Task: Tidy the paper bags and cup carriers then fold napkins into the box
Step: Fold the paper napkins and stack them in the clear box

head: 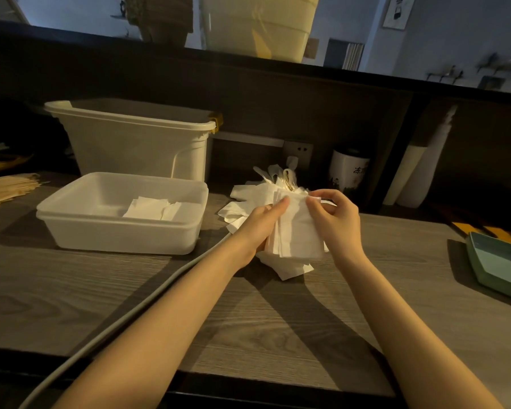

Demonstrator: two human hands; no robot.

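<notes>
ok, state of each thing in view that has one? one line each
left hand: grips the napkin stack
right hand: pinches the stack's top edge
napkin stack: held upright above the counter
loose napkins: unfolded, heaped on the counter
shallow white box: open, a few folded napkins inside
tall white bin: lidless, contents hidden
green tray: nothing seen in its visible part

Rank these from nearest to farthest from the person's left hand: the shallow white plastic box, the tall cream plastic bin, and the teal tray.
From the left hand:
1. Shallow white plastic box, just to its left on the table.
2. Tall cream plastic bin, behind that box, further back.
3. Teal tray, far off at the table's right edge.
</notes>
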